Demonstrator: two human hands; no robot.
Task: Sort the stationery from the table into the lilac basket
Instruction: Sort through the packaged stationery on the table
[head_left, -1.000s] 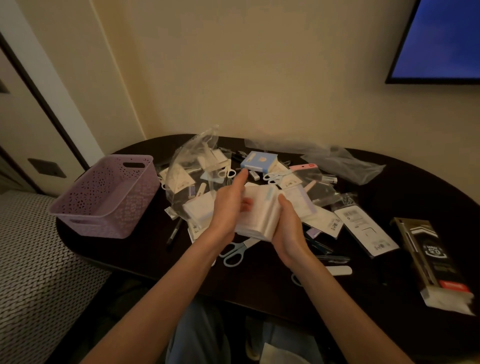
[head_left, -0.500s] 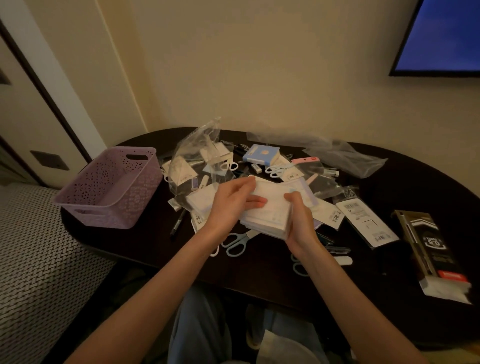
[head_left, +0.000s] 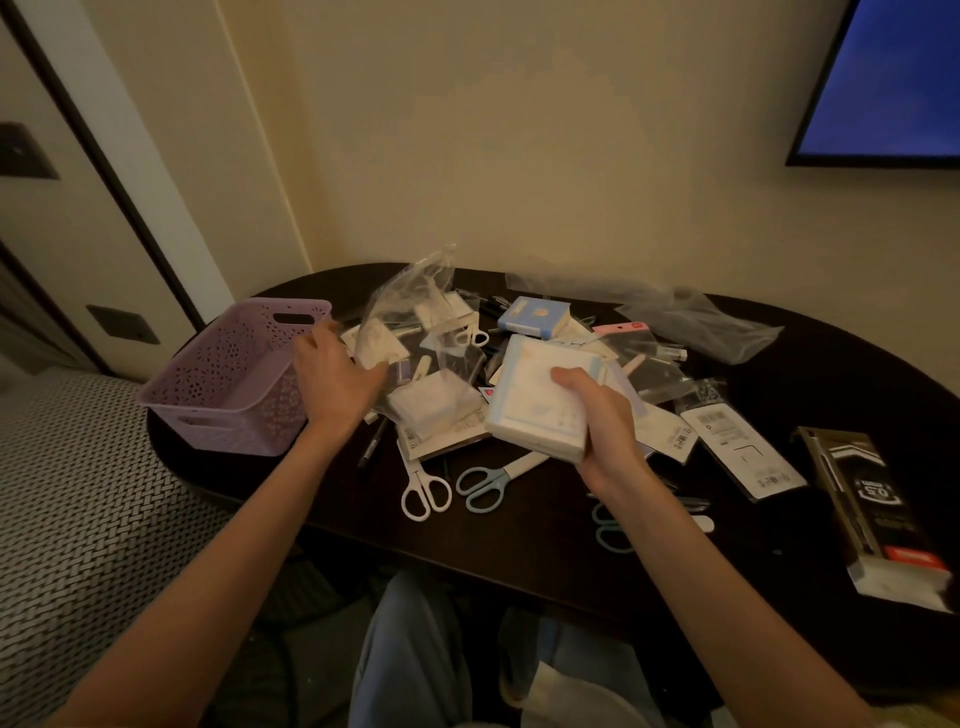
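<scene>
Basket (head_left: 228, 384): 1 | scissors: white (head_left: 423, 491), blue (head_left: 485, 483) | packet stack (head_left: 540, 400): 1

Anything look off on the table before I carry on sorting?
The lilac basket hangs partly past the table's left edge, so it could tip if pushed. The black box on the right also overhangs the near edge. Otherwise, only the unsorted pile.

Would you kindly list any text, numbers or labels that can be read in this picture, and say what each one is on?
"0.5": on the dark pen box at the table's right end.
Red label at the near end of that box: blurred, unreadable.
Barcode labels on the clear packet: too small to read.
Blue box: only a round orange mark, no legible words.
</scene>
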